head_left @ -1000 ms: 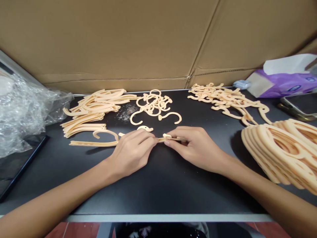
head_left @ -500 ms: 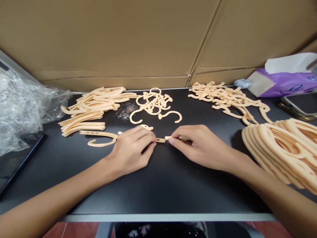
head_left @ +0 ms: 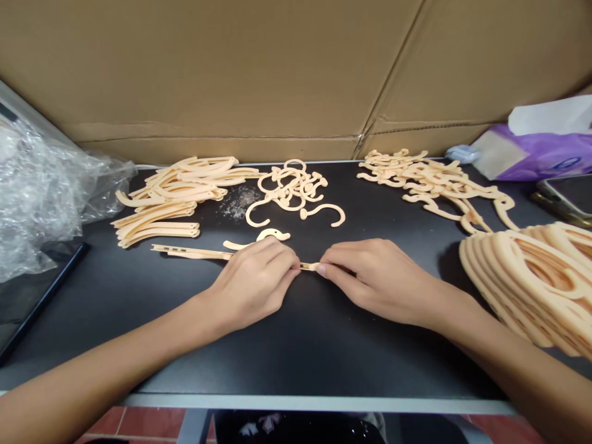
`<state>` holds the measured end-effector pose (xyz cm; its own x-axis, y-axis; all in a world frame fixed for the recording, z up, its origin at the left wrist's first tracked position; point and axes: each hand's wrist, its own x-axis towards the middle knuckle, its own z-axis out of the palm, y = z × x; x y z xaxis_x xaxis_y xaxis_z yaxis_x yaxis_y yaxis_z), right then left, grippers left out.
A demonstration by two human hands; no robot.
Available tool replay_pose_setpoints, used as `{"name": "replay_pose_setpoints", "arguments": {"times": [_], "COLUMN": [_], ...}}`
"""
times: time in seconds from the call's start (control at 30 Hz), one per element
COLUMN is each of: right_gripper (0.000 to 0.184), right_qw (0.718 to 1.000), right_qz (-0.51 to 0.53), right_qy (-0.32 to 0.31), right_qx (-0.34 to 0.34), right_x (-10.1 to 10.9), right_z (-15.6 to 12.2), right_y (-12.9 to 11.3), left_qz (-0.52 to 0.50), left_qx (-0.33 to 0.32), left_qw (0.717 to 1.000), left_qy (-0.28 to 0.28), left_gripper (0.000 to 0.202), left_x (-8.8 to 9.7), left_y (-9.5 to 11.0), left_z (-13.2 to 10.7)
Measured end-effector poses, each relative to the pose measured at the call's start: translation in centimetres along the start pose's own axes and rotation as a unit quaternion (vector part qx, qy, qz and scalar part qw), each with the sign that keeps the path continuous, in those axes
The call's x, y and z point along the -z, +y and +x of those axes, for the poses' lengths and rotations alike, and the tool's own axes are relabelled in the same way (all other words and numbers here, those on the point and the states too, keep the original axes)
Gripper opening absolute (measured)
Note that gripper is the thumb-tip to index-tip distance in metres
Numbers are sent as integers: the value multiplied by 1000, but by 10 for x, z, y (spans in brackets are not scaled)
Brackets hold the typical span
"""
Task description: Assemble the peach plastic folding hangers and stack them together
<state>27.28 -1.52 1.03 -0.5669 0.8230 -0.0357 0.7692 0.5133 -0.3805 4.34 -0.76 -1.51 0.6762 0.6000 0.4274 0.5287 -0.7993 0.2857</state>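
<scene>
My left hand [head_left: 259,277] is closed on a cream plastic hanger part [head_left: 194,251], whose long slotted strip sticks out to the left. The slotted end of a strip shows between my two hands. There my right hand [head_left: 374,277] pinches a small cream piece against that end; most of this piece is hidden by my fingers. A curved cream piece [head_left: 272,234] lies just beyond my left knuckles. Farther back, several loose hanger hooks [head_left: 287,188] form a pile, with a single hook [head_left: 326,213] at its right.
Hanger arms [head_left: 185,179] are heaped at back left, and wavy cream pieces [head_left: 430,185] at back right. Stacked hangers [head_left: 522,277] stand near my right forearm. Bubble wrap [head_left: 50,191], a purple tissue pack [head_left: 536,151] and a phone [head_left: 568,194] lie at the sides.
My hands have come slightly closer, and the right-hand piece now meets the strip's end. The part in my left hand has turned, so its hooked portion no longer shows at left.
</scene>
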Motion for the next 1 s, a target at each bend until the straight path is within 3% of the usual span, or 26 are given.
{"name": "replay_pose_setpoints", "arguments": {"times": [0.17, 0.37, 0.63, 0.83, 1.0], "right_gripper": [41, 36, 36, 33, 20], "right_qw": [997, 998, 996, 990, 975], "right_qz": [-35, -3, -18, -112, -215], "right_qy": [15, -37, -39, -34, -16], "right_qx": [-65, -55, -74, -82, -45], "right_x": [3, 7, 5, 4, 1], "right_z": [-2, 1, 1, 0, -1], "right_y": [-6, -8, -7, -15, -22], "left_qz": [13, -4, -22, -23, -32], "left_qx": [3, 11, 1, 0, -6], "left_qw": [1000, 1000, 1000, 1000, 999], "left_qy": [-13, -15, -6, -12, -3], "left_gripper": [17, 17, 17, 19, 21], "left_x": [1, 1, -2, -3, -5], "left_y": [1, -1, -3, -4, -5], "left_z": [2, 2, 2, 1, 2]}}
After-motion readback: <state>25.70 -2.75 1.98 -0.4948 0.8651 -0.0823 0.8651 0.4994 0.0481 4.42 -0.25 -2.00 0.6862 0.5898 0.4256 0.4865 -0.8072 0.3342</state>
